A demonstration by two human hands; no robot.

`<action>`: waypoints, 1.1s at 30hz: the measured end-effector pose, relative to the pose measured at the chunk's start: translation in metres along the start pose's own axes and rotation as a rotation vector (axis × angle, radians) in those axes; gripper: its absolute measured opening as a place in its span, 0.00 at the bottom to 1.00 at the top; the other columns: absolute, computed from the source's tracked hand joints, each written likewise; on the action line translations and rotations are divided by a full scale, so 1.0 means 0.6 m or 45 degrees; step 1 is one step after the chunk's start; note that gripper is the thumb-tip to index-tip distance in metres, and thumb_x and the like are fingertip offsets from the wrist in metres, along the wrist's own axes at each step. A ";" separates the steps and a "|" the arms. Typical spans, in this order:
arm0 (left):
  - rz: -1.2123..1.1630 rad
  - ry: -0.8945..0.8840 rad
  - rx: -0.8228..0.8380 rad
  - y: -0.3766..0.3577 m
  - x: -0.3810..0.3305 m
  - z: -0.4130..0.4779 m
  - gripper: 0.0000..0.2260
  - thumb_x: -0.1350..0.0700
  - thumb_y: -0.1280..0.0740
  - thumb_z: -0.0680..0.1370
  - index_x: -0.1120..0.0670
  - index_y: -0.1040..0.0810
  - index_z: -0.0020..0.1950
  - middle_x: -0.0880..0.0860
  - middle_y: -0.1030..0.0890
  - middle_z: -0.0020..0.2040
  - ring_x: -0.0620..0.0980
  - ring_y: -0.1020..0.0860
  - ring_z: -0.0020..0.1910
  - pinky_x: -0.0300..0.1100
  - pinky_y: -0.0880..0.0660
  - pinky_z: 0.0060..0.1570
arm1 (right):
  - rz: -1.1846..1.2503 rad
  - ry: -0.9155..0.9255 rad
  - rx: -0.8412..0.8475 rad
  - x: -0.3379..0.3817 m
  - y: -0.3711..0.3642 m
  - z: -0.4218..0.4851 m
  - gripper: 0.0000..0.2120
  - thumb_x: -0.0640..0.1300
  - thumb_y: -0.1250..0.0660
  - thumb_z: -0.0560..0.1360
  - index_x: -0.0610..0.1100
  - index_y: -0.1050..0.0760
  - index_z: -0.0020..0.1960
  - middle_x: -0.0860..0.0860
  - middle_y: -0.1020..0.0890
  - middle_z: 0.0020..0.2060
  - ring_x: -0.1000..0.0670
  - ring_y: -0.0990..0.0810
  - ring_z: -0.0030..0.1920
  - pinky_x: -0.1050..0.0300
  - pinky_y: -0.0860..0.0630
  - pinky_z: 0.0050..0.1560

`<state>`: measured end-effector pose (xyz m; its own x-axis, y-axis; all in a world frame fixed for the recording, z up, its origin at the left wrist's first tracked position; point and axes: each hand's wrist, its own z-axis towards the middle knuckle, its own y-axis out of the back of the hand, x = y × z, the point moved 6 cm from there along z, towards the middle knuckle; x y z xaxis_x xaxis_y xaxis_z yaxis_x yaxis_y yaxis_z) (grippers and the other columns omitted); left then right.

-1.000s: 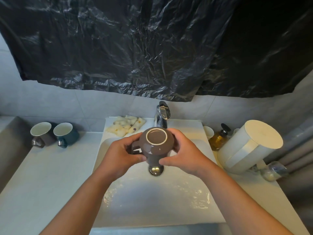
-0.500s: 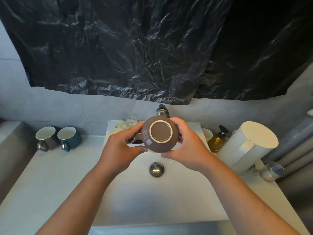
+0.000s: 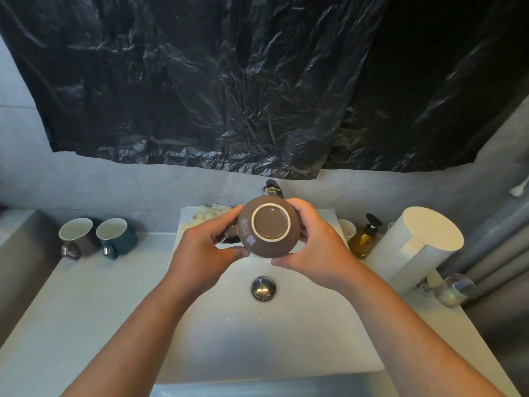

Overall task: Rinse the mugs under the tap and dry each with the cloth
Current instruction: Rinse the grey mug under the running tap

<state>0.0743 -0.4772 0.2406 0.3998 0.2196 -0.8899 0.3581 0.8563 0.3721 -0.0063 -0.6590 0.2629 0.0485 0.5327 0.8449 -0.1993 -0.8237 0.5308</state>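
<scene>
You've lifted the mug [image 3: 269, 226], base toward you, clear of the drain [image 3: 264, 287], left hand [image 3: 204, 249] and right hand [image 3: 316, 249] curled round it; cloth [image 3: 211, 210] probably next.

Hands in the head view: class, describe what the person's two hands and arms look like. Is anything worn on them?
Both are bare. The left hand and right hand show no gloves, and no rings on the fingers in view. The left forearm and right forearm carry no sleeve, watch or band down to the bottom edge of the picture.
</scene>
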 end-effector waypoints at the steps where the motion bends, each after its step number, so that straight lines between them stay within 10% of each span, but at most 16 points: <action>1: 0.001 0.006 0.001 -0.001 0.001 0.001 0.35 0.67 0.20 0.68 0.41 0.23 0.70 0.33 0.18 0.57 0.32 0.19 0.56 0.31 0.25 0.59 | 0.004 -0.002 -0.002 0.000 0.001 0.000 0.43 0.40 0.16 0.62 0.60 0.34 0.69 0.62 0.22 0.60 0.57 0.23 0.63 0.59 0.21 0.62; 12: -0.358 0.222 0.119 -0.001 0.035 -0.007 0.33 0.76 0.27 0.70 0.49 0.21 0.68 0.47 0.14 0.57 0.44 0.16 0.49 0.37 0.20 0.49 | 0.139 -0.076 0.115 -0.019 -0.022 0.017 0.33 0.44 0.18 0.64 0.61 0.28 0.63 0.62 0.19 0.56 0.59 0.21 0.58 0.61 0.21 0.57; 18: -0.578 0.520 0.233 -0.026 0.080 -0.055 0.20 0.52 0.28 0.71 0.48 0.21 0.63 0.51 0.15 0.49 0.49 0.18 0.40 0.42 0.21 0.36 | 0.626 -0.425 0.144 -0.062 -0.111 0.015 0.24 0.63 0.31 0.67 0.54 0.26 0.60 0.49 0.17 0.56 0.46 0.16 0.55 0.45 0.18 0.53; 21: -0.519 0.630 0.169 -0.026 0.113 -0.076 0.34 0.46 0.22 0.63 0.45 0.26 0.68 0.48 0.17 0.59 0.43 0.17 0.53 0.40 0.19 0.43 | 0.655 -0.785 0.266 -0.089 -0.159 0.009 0.23 0.65 0.36 0.74 0.51 0.25 0.60 0.45 0.16 0.54 0.42 0.16 0.51 0.48 0.18 0.41; 28: -0.284 0.798 0.317 0.002 0.160 -0.078 0.33 0.45 0.22 0.58 0.44 0.23 0.62 0.52 0.17 0.55 0.54 0.16 0.48 0.48 0.16 0.45 | 0.635 -1.193 0.555 -0.130 -0.229 0.016 0.25 0.66 0.42 0.78 0.48 0.23 0.60 0.43 0.15 0.49 0.43 0.16 0.43 0.53 0.20 0.38; 33: -0.554 1.037 0.045 0.042 0.219 -0.093 0.32 0.45 0.24 0.62 0.50 0.25 0.64 0.60 0.18 0.47 0.53 0.17 0.38 0.46 0.18 0.40 | 0.486 -1.122 0.523 -0.164 -0.254 0.091 0.28 0.64 0.47 0.82 0.39 0.25 0.58 0.40 0.19 0.45 0.42 0.20 0.37 0.52 0.19 0.39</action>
<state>0.0888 -0.4008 0.1186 -0.4883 0.1545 -0.8589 0.3686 0.9286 -0.0425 0.0727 -0.5967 0.1025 0.7819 0.0291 0.6228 -0.0113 -0.9981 0.0608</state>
